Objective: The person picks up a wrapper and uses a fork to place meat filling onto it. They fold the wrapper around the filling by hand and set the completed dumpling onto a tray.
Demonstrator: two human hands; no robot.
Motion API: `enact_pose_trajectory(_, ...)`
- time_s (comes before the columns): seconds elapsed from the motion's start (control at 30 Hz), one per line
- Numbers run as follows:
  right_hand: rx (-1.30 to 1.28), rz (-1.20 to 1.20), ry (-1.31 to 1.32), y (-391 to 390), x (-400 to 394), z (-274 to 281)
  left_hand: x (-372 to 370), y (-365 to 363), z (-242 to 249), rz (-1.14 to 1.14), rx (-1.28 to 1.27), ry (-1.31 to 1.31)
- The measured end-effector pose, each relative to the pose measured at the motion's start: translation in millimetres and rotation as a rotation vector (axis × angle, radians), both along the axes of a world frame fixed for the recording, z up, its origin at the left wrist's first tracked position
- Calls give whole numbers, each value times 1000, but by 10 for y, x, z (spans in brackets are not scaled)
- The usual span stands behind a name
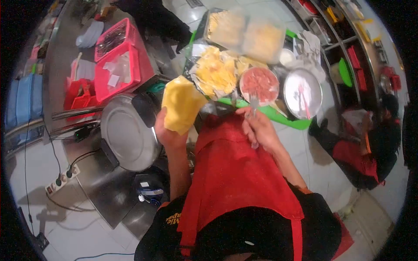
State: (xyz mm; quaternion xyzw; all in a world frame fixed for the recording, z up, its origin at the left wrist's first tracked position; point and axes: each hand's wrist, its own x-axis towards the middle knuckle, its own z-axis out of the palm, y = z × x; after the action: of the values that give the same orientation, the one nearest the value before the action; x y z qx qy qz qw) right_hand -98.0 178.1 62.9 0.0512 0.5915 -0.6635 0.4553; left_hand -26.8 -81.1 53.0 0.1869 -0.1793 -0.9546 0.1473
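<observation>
My left hand (pixel 164 129) is closed around a stack of yellow dough wrappers (pixel 180 104), held up left of the green tray. Closed too, my right hand (pixel 263 130) grips a fork (pixel 254 101), its tines at the near edge of a bowl of pink minced filling (pixel 260 82). Left of that bowl lies a heap of folded yellow dough pieces (pixel 214 71). Behind the heap stand two clear plastic containers, one on the left (pixel 225 29) and one on the right (pixel 263 40), with yellowish contents. A round metal pan (pixel 296 98) holds a pink-handled utensil (pixel 301 93).
The green tray (pixel 285 118) carries the food. At left are pink baskets (pixel 135 71), a large metal lid (pixel 128 130) and a power strip (pixel 63 178). A person in a red apron (pixel 355 156) sits at right, near shelves (pixel 348 48). Another dark-clothed figure (pixel 156 19) is at the top.
</observation>
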Motion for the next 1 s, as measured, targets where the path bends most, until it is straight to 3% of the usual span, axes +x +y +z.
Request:
enact_pose_trajectory(0.07,134,-57,330,126,-72,-327,138,-98,-101,-8,-87,-60)
enact_pose_trajectory(0.1,357,-3,489,195,-108,-420,203,-127,-127,-8,-188,-118)
enact_pose_trajectory(0.13,365,-4,490,249,-104,-490,233,-147,-143,-10,-180,-116)
enact_pose_trajectory(0.2,608,48,772,323,-102,-578,268,-173,-166,48,15,-153)
enact_pose_trajectory(0.27,604,112,697,386,-107,-674,288,-198,-206,42,27,-150)
enact_pose_trajectory(0.33,679,249,792,437,-81,-861,344,-235,-237,39,37,-145)
enact_pose_trajectory(0.53,895,305,852,421,-40,-1048,515,-344,-341,81,90,-164)
enact_pose_trajectory(0.63,878,204,1087,436,-57,-1293,542,-353,-363,87,141,-154)
enact_pose_trajectory(1.0,953,209,1038,204,-73,-1455,475,-268,-295,30,119,-124)
